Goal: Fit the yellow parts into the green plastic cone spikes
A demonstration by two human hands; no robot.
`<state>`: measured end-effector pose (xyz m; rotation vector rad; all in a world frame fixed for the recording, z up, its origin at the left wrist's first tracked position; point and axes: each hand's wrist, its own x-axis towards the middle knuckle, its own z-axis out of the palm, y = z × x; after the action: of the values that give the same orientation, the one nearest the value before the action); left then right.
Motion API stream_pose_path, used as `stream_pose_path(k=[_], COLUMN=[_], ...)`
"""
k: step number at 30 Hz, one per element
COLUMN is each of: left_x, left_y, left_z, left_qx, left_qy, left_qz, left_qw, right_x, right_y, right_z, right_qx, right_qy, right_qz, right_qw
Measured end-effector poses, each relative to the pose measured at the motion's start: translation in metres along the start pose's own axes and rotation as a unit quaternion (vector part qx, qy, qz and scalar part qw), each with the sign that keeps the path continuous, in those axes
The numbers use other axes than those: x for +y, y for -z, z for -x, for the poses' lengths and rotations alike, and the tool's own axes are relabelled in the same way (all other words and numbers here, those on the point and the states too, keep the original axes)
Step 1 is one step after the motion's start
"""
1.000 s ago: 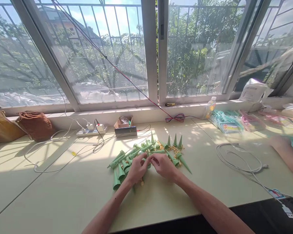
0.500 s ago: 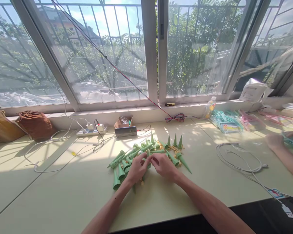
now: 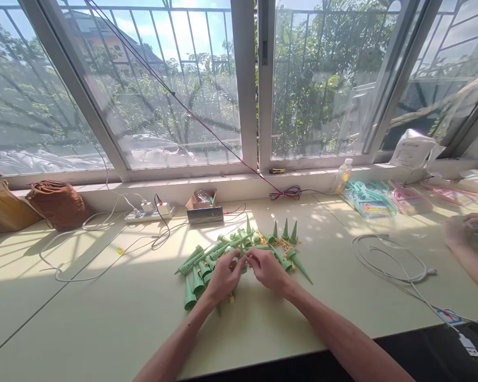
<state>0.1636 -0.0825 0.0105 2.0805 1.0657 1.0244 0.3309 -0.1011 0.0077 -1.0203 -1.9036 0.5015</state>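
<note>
A heap of green plastic cone spikes (image 3: 207, 259) with small tan parts among them lies on the pale table (image 3: 103, 318) in front of me. My left hand (image 3: 222, 278) and my right hand (image 3: 267, 269) meet over the heap, fingertips pinched together on a small piece I cannot make out. Three cones (image 3: 285, 230) stand upright at the heap's far right side. One long cone (image 3: 300, 263) lies just right of my right hand.
A power strip (image 3: 149, 212), a small cardboard box (image 3: 201, 200) and a dark device (image 3: 205, 214) sit near the sill. White cables (image 3: 390, 260) lie to the right. Brown bags (image 3: 58, 203) stand at left. Another person's hand (image 3: 460, 231) works at far right beside coloured packets (image 3: 368, 199).
My hands have crept slightly up over the heap, still pinched together. The other person's hand at far right has shifted a little to the right.
</note>
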Motion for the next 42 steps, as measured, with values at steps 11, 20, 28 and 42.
stream_pose_path(k=[11, 20, 28, 42], left_x=[0.003, 0.008, 0.009, 0.006], left_y=[-0.001, 0.001, 0.002, 0.002], left_z=[0.0, -0.003, -0.002, -0.001], left_qx=[0.017, 0.046, 0.049, 0.046], left_qy=[-0.01, 0.05, 0.045, 0.043], left_qz=[-0.016, 0.042, 0.039, 0.036], left_qw=[1.0, 0.997, 0.997, 0.997], right_x=[0.002, -0.004, 0.002, 0.0], right_y=[-0.002, 0.001, -0.001, 0.0], right_z=[0.0, 0.0, 0.0, -0.001], right_qx=[0.022, 0.013, 0.011, 0.007], right_qy=[-0.03, -0.023, -0.018, -0.019], right_qz=[-0.005, -0.006, -0.004, 0.016], right_qw=[0.999, 1.0, 1.0, 1.0])
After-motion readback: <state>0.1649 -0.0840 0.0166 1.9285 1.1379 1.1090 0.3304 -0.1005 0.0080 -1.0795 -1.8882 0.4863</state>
